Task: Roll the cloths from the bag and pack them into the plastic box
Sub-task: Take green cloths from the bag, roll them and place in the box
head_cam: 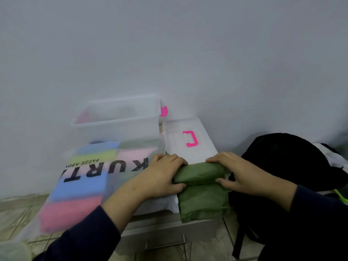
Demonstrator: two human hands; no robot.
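— Just in front of the box lid (pixel 190 147), what's happening?
— Green cloth (pixel 202 187) lies half rolled there. My left hand (pixel 160 175) & right hand (pixel 243 174) each grip an end of the roll.
— Plastic box (pixel 116 119)?
— Left of lid, by wall. Bag (pixel 79 185) w/ coloured cloths sits front-left of lid.

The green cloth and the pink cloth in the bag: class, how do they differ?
The green cloth lies outside the translucent plastic bag, partly rolled and gripped by the left hand and right hand; the pink cloth is inside it, flat and untouched. Green looks sharp; pink is hazy behind the plastic. Both are plain-coloured.
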